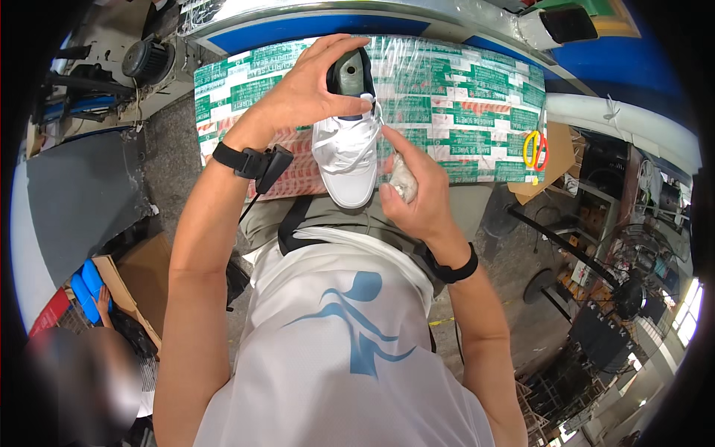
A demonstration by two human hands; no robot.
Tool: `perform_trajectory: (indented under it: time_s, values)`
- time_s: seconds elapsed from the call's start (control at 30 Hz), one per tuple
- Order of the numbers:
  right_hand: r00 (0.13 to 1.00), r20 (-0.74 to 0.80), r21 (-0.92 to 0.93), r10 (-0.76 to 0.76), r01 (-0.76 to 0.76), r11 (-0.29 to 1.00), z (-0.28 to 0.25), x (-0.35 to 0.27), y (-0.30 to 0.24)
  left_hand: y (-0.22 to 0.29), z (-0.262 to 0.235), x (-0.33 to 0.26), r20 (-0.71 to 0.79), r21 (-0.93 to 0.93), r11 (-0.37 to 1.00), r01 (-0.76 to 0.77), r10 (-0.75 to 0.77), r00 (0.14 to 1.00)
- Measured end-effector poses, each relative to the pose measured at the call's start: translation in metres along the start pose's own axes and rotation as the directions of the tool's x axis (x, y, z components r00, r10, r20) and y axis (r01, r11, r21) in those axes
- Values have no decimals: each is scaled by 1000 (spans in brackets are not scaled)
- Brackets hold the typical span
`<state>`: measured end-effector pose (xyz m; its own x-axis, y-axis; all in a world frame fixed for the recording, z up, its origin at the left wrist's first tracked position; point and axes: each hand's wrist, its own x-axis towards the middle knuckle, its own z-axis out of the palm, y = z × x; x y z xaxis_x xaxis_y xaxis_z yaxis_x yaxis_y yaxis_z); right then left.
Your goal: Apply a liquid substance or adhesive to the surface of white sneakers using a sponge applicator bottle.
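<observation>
A white lace-up sneaker (pixel 344 160) lies in front of me, its toe pointing toward my body and its dark opening facing up. My left hand (pixel 316 82) is curved round its heel end, with the thumb across the tongue and the fingers at the back of the collar. A grey-green insole (pixel 349 74) shows inside. Beside the laces on the right, my right hand (pixel 421 186) is closed round a crumpled off-white wad (pixel 403 179), perhaps cloth. Its index fingertip points at the shoe's side.
The work surface (pixel 462 112) is covered in green and white printed tape under clear film. Red and yellow rings (pixel 535 150) sit at its right edge. A metal rail (pixel 298 16) runs behind it. A motor (pixel 147 59) stands at left; a co-worker's hand (pixel 103 299) shows at lower left.
</observation>
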<state>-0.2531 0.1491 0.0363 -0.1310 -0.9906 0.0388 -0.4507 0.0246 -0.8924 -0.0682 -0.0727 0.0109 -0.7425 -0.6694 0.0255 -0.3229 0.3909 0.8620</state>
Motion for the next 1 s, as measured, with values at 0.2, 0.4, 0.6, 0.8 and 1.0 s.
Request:
perform_trajectory:
  time_s: [0.2, 0.4, 0.6, 0.8, 1.0]
  values:
    - [993, 113, -145, -29, 45, 988, -4, 1, -1, 0, -1, 1, -11, 29, 999, 17, -17, 1000]
    - [971, 178, -350, -157, 211, 912, -12, -33, -28, -2, -5, 1, 2, 7, 1000, -18, 18, 1000]
    - [974, 207, -346, -89, 158, 925, -5, -65, -47, -2, 3, -1, -43, 73, 997, -3, 6, 999]
    - [955, 143, -351, -259, 293, 889, 12, -13, -34, 6, 3, -1, -8, 66, 998, 8, -7, 1000]
    - [933, 238, -403, -271, 349, 846, 28, 16, -19, -1, 3, -4, -36, 74, 997, -3, 5, 999]
